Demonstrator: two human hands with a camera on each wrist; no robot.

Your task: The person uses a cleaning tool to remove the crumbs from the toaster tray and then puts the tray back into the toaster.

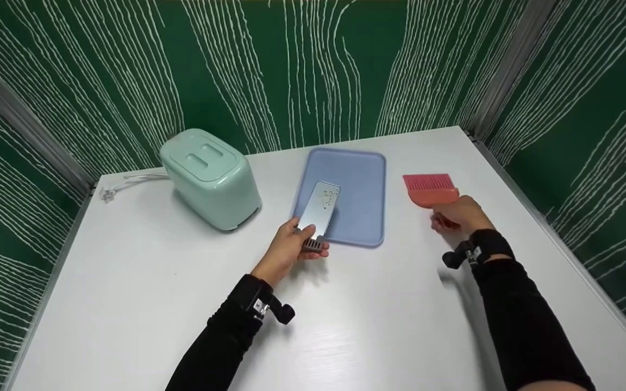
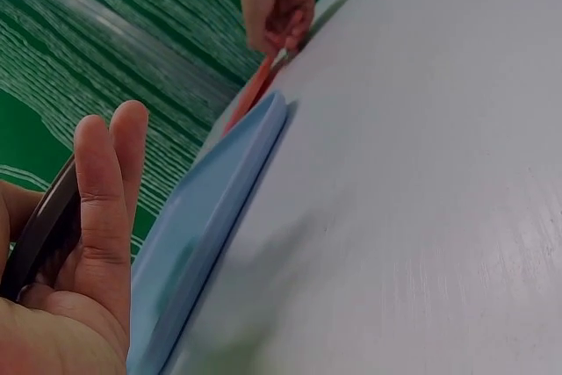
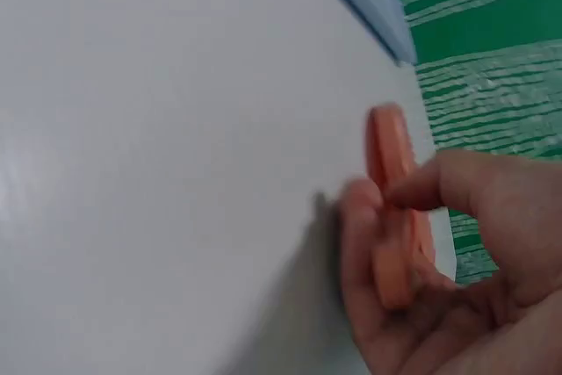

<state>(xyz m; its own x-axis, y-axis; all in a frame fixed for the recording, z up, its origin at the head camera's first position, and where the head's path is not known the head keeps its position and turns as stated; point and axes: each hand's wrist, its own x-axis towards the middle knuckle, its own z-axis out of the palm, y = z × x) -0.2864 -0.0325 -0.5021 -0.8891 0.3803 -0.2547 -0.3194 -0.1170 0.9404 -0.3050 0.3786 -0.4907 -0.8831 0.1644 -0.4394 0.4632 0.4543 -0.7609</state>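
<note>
In the head view my left hand (image 1: 291, 247) grips the dark slotted end of a silver toaster crumb tray (image 1: 315, 209), thumb on top. Small brown crumbs (image 1: 328, 198) lie toward its far end, which overlaps the blue tray (image 1: 359, 195). Farther right, my right hand (image 1: 462, 214) holds an orange hand brush (image 1: 432, 196), its pink bristles pointing away from me. The right wrist view shows thumb and fingers closed around the brush handle (image 3: 393, 274). Only the dark edge of the crumb tray (image 2: 44, 226) shows in the left wrist view.
A mint-green toaster (image 1: 212, 179) stands at the back left of the white table (image 1: 144, 304). Its cord and plug (image 1: 109, 194) lie behind it to the left. Green walls (image 1: 324, 70) with white streaks enclose the back and sides.
</note>
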